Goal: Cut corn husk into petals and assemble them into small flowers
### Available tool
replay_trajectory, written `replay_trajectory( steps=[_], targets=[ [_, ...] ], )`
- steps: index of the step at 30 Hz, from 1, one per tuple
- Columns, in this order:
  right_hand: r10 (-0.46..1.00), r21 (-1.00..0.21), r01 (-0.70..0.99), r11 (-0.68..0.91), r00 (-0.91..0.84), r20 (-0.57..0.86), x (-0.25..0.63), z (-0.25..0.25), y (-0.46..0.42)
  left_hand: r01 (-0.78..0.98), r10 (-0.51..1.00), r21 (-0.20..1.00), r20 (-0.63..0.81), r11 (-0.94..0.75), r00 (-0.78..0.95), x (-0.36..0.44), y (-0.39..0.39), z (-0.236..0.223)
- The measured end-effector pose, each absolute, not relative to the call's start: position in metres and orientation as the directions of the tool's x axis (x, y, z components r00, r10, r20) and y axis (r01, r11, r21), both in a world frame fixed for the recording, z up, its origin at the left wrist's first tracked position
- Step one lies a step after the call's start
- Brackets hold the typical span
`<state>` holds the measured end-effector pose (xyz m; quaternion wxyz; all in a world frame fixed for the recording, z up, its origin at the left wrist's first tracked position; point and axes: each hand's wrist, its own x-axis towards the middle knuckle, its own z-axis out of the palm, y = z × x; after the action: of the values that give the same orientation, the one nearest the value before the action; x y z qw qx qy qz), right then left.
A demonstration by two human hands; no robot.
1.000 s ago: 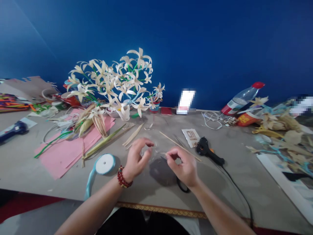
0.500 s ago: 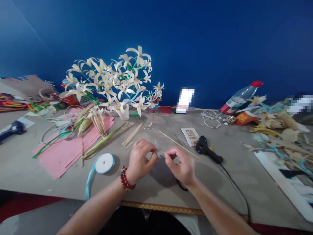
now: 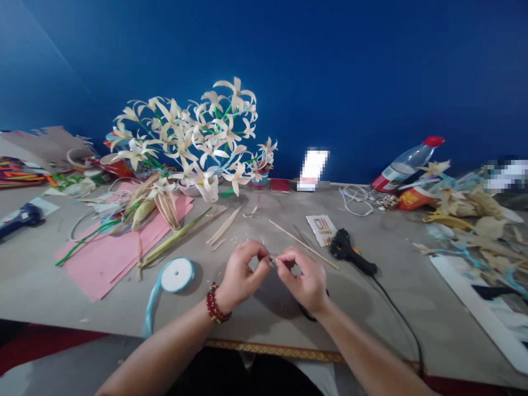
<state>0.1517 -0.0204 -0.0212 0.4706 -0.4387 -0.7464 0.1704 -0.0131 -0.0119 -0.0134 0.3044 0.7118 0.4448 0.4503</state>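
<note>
My left hand (image 3: 242, 275) and my right hand (image 3: 305, 279) meet over the middle of the table, thumb and forefinger pinched on each. Between the fingertips runs a small thin brownish piece (image 3: 273, 260), mostly hidden by the fingers; its kind is too small to make out. Pale dry husk strips (image 3: 225, 226) and small scraps lie just beyond my left hand. Past my right hand lie a thin wooden stick (image 3: 303, 243) and a black glue gun (image 3: 352, 253). A roll of light-blue ribbon (image 3: 177, 275) rests left of my left wrist.
White husk flowers (image 3: 185, 132) stand in cups at the back. Pink paper sheets (image 3: 103, 264) carry husks and wire on the left. A tilted bottle (image 3: 406, 162), a red cup (image 3: 416, 195) and a white board (image 3: 474, 308) are at right. The glue gun's cord (image 3: 400, 313) trails to the front edge.
My fingertips have drawn closer together around the small piece. My left hand has shifted slightly right and down. Small scraps now show on the table beyond it.
</note>
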Motion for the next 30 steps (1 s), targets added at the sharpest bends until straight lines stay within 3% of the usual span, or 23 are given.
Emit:
replay_trajectory(
  steps=[6,15,20,25,30],
  targets=[
    [0.775,-0.647,0.506,0.57,-0.072,0.627,0.153,-0.019,-0.021,0.447,0.936,0.824,0.333,-0.348,0.115,-0.022,-0.009,-0.019],
    [0.818,-0.686,0.499,0.53,-0.088,0.568,0.148,-0.016,-0.022,0.238,0.934,0.911,0.289,-0.336,0.211,-0.012,-0.014,-0.01],
    [0.8,-0.667,0.491,0.56,-0.112,0.589,0.149,-0.017,-0.023,0.198,0.947,0.932,0.272,-0.304,0.172,-0.011,-0.013,-0.017],
    [0.767,-0.687,0.467,0.556,0.028,0.641,0.156,-0.019,-0.02,0.158,0.977,0.965,0.201,-0.209,0.068,-0.019,-0.007,-0.025],
    [0.807,-0.692,0.485,0.534,-0.048,0.589,0.154,-0.02,-0.02,0.193,0.927,0.914,0.32,-0.356,0.194,-0.015,-0.014,-0.013]
  ],
)
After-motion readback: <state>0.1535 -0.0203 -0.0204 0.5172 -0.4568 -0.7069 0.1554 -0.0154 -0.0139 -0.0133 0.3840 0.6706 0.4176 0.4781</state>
